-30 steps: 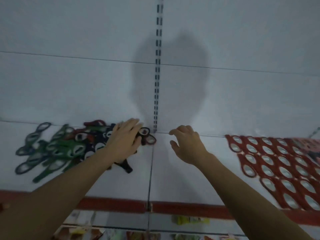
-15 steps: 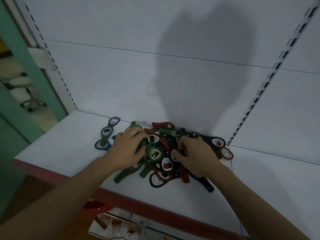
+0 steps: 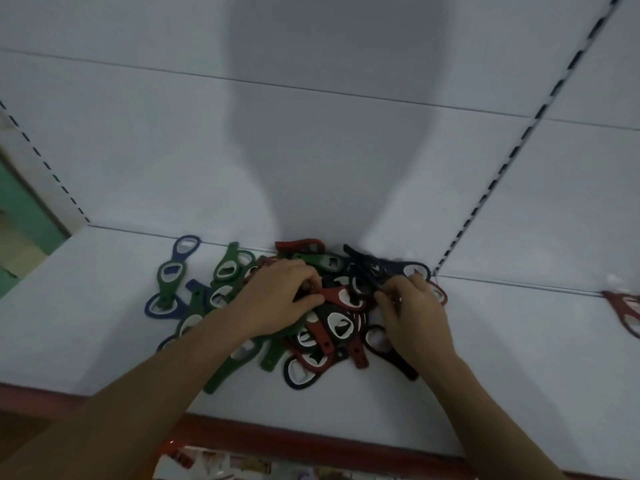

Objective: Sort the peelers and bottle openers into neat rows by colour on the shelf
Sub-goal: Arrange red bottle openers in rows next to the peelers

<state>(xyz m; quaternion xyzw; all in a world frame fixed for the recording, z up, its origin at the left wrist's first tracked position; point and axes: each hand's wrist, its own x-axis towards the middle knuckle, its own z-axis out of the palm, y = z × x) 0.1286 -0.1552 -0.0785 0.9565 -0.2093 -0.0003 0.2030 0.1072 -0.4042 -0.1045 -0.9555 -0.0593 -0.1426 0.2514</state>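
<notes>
The bottle openers [image 3: 322, 327] lie in a tangled heap of red, green, blue and black near the back of the shelf [image 3: 519, 358]. They look light, flat and stiff, and likely to snag on each other's loops, so the narrow handle seems the best hold. The left hand [image 3: 277, 299] pinches a red opener [image 3: 337, 296] by its handle. The right hand [image 3: 412, 313] curls its fingers into the black openers [image 3: 367, 271]; I cannot tell whether it grips one.

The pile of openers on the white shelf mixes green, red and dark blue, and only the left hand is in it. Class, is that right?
No: the head view shows both the left hand and the right hand in the pile of openers. It does mix green, red and dark blue on the white shelf.
</notes>
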